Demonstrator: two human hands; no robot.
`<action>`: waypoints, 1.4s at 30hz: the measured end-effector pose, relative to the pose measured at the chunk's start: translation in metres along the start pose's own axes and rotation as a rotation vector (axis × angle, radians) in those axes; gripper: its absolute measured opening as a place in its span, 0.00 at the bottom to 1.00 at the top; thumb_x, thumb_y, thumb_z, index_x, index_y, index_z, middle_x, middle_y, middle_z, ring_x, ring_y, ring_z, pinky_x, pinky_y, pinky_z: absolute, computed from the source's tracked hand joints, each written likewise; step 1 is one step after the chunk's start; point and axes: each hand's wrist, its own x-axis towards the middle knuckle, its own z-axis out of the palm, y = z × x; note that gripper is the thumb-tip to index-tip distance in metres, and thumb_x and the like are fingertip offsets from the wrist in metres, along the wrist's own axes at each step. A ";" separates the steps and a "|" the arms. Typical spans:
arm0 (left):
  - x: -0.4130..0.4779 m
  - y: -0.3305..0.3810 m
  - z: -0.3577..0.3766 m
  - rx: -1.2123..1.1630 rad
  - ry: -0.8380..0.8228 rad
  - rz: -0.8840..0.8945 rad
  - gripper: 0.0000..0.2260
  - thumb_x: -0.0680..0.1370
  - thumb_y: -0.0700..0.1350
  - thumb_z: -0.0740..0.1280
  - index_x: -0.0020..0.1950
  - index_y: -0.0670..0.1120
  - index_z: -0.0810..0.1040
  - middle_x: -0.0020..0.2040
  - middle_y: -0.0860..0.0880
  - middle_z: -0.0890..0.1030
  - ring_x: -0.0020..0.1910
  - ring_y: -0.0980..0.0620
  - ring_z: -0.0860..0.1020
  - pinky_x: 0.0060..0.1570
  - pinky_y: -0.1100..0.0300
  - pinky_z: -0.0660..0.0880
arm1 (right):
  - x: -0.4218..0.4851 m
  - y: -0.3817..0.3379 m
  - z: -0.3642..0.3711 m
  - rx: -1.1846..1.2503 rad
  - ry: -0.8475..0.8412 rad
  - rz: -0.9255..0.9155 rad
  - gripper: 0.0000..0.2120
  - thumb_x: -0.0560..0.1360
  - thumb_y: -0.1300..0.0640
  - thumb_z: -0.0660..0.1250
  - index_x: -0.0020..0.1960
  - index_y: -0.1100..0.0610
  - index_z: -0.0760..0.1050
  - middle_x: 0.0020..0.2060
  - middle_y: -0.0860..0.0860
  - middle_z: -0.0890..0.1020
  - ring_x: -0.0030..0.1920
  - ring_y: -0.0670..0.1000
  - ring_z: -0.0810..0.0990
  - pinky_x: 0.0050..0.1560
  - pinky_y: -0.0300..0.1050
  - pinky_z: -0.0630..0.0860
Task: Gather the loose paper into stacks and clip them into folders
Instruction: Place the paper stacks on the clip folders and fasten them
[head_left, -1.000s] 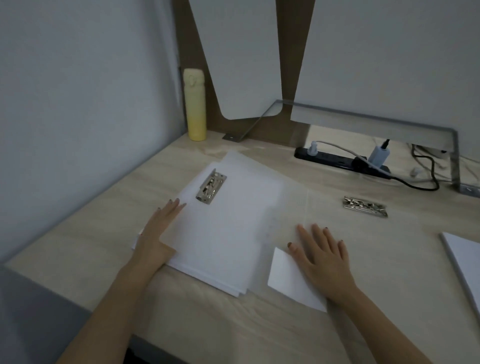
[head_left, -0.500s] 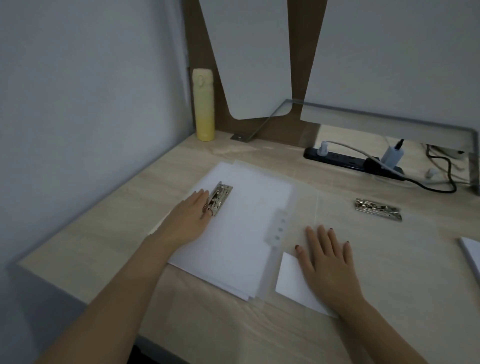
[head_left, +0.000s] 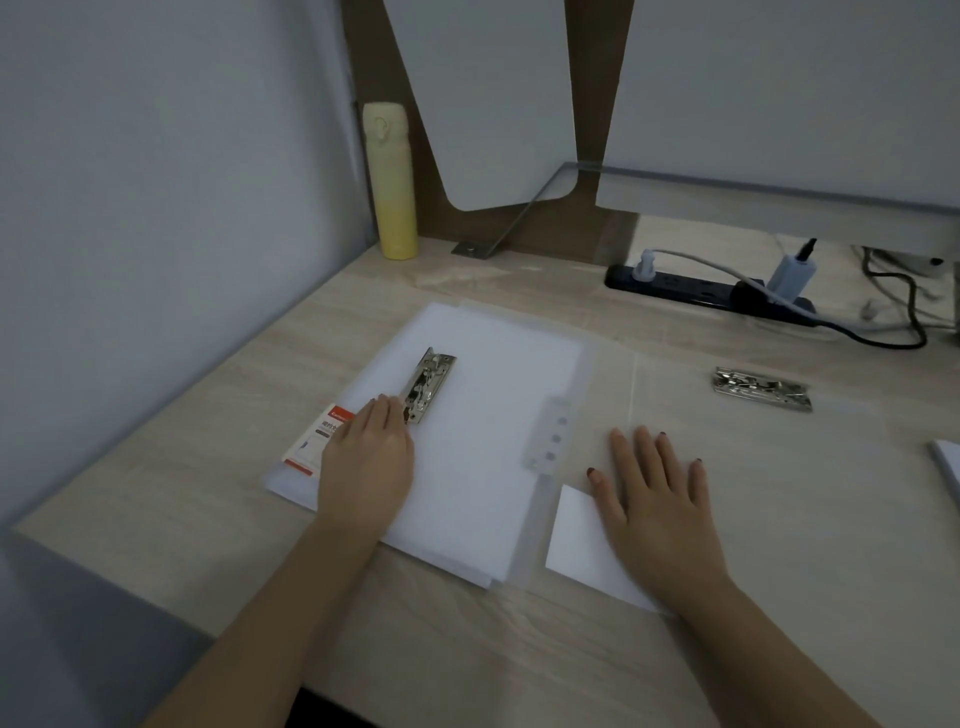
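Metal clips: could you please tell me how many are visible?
2: one metal clip on the paper stack by the left hand, another on the clear folder farther right.

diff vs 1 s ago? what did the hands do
The left hand moved from the left edge of the paper stack rightward to the metal clip on it. Its fingertips now touch the clip's near end; a grip cannot be confirmed. A red-and-white label now shows left of that hand. Unchanged: right hand flat over the small white sheet, second clip, yellow bottle.
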 end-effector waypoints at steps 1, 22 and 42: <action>0.000 0.001 0.001 -0.012 -0.005 -0.002 0.16 0.71 0.40 0.55 0.46 0.36 0.81 0.39 0.42 0.83 0.39 0.46 0.83 0.33 0.59 0.78 | 0.000 0.000 0.000 -0.002 -0.002 -0.001 0.43 0.64 0.37 0.25 0.76 0.49 0.42 0.77 0.52 0.46 0.77 0.53 0.41 0.74 0.55 0.40; 0.039 0.015 -0.012 -0.437 -0.085 -0.047 0.31 0.80 0.42 0.57 0.77 0.42 0.42 0.66 0.39 0.71 0.62 0.43 0.71 0.64 0.51 0.65 | 0.000 0.000 0.000 0.011 0.000 -0.017 0.44 0.64 0.38 0.24 0.77 0.52 0.43 0.77 0.54 0.46 0.77 0.55 0.42 0.73 0.57 0.40; 0.086 0.046 -0.004 -0.086 -0.351 -0.021 0.26 0.81 0.45 0.53 0.77 0.40 0.49 0.78 0.42 0.50 0.77 0.45 0.52 0.75 0.52 0.49 | 0.005 0.006 -0.001 0.142 -0.021 -0.068 0.44 0.65 0.36 0.25 0.76 0.50 0.46 0.77 0.53 0.47 0.77 0.53 0.43 0.72 0.52 0.34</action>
